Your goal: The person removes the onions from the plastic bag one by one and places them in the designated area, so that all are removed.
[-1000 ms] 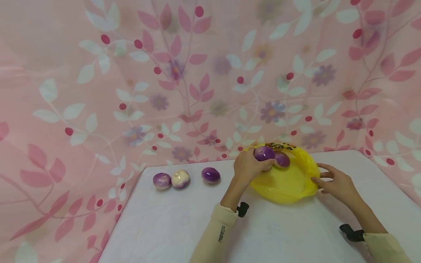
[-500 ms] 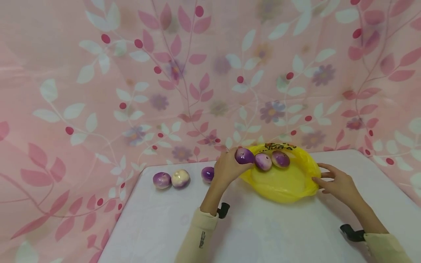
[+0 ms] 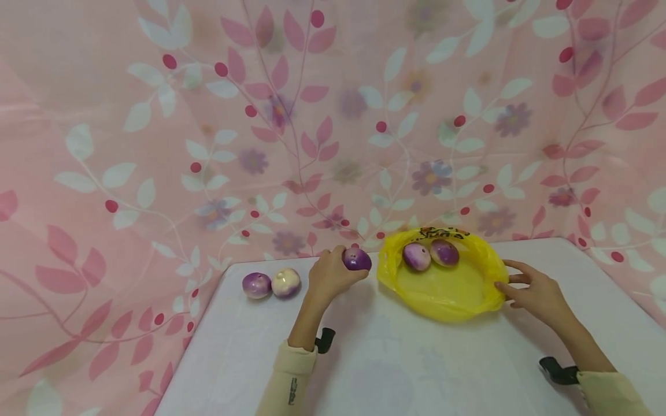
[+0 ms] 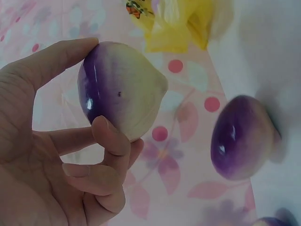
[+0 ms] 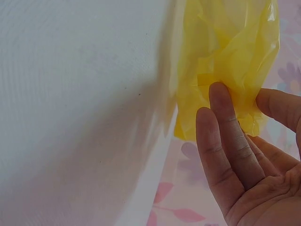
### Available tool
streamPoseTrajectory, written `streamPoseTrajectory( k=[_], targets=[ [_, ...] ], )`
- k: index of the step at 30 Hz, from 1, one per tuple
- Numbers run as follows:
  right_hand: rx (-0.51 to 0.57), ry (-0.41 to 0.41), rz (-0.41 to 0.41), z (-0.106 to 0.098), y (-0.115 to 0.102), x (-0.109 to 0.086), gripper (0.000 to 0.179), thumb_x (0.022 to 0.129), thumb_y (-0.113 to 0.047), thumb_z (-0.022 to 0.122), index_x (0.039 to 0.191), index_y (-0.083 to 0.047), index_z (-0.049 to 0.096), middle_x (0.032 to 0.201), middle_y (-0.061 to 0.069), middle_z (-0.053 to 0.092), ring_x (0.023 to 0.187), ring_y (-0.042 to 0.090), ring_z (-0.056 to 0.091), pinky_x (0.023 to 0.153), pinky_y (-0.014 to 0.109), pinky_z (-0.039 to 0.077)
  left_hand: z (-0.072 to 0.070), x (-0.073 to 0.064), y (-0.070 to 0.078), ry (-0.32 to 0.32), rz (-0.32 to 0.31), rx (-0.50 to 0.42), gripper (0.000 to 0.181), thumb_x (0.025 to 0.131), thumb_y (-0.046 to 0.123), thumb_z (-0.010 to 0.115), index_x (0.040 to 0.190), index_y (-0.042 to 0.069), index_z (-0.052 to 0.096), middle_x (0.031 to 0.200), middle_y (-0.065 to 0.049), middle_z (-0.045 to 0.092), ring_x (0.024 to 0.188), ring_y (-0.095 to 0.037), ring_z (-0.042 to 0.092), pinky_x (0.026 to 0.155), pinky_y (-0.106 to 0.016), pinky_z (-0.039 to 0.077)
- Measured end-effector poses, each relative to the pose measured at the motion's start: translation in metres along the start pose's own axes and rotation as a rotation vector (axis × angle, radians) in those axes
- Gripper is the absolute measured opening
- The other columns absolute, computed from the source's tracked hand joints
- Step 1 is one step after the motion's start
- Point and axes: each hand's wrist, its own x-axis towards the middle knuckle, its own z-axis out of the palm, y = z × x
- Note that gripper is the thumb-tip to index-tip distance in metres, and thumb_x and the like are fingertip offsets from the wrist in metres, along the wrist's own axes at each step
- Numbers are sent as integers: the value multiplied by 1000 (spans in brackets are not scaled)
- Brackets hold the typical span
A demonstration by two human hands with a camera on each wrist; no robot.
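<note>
My left hand (image 3: 330,277) holds a purple-and-white turnip (image 3: 356,259) above the table, left of the yellow plastic bag (image 3: 442,312). The left wrist view shows this turnip (image 4: 124,89) gripped at its purple side, its pale tip pointing away. Two more turnips (image 3: 417,256) lie inside the bag, whose mouth is spread wide. My right hand (image 3: 536,292) pinches the bag's right edge. In the right wrist view, the thin yellow film of the bag (image 5: 225,56) sits between its fingers.
Side by side on the table's left are a purple turnip (image 3: 256,285) and a paler turnip (image 3: 285,283). Another turnip (image 4: 244,136) shows in the left wrist view, hidden behind my left hand from the head view. A pink floral cloth (image 3: 312,144) hangs behind the white table (image 3: 416,370).
My left hand has moved left, carrying the turnip out of the bag and past its rim. Two turnips are left visible inside. My right hand stays at the bag's edge.
</note>
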Motion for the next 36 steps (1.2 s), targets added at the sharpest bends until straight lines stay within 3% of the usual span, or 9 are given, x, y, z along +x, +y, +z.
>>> streamPoseTrajectory(
  k=[3, 6, 16, 21, 28, 36],
  targets=[
    [1, 1, -2, 0, 0, 0, 82, 92, -46, 67, 151, -2, 31, 128, 41, 49, 81, 30, 71, 64, 37, 58, -4, -4, -10, 6, -10, 19, 57, 71, 51, 79, 109, 11, 65, 98, -10, 62, 79, -28, 62, 70, -44, 50],
    [0, -1, -1, 0, -1, 0, 81, 92, -45, 67, 151, -2, 31, 128, 41, 49, 80, 29, 71, 64, 37, 58, -7, -9, -20, -4, -11, 29, 63, 71, 51, 80, 114, 8, 64, 102, -12, 64, 85, -30, 63, 74, -47, 51],
    [-5, 4, 4, 2, -2, 0, 83, 92, -46, 67, 151, -1, 30, 128, 41, 48, 81, 30, 71, 64, 37, 58, -13, -23, -42, -146, -24, 67, 73, 69, 50, 82, 123, 4, 62, 104, -14, 66, 98, -31, 60, 76, -49, 50],
    [-11, 9, -9, 1, -2, -1, 81, 92, -45, 67, 150, 0, 31, 127, 41, 49, 81, 30, 71, 64, 37, 58, -4, -26, -54, -194, -28, 140, 67, 66, 50, 83, 112, 5, 64, 97, -13, 68, 91, -31, 63, 72, -47, 51],
    [-15, 4, -29, 1, -2, -3, 80, 93, -42, 68, 150, 1, 32, 126, 41, 50, 82, 31, 71, 63, 37, 58, 1, -28, -61, -204, -33, 193, 56, 64, 48, 83, 98, 8, 63, 90, -10, 67, 82, -28, 63, 65, -44, 49],
    [-14, -7, -18, 0, -5, -3, 80, 93, -42, 68, 150, 1, 31, 127, 42, 49, 82, 31, 71, 64, 37, 58, 1, -31, -63, -245, -4, 209, 54, 65, 42, 85, 102, 10, 64, 92, -10, 69, 83, -27, 64, 63, -43, 50]
  ],
)
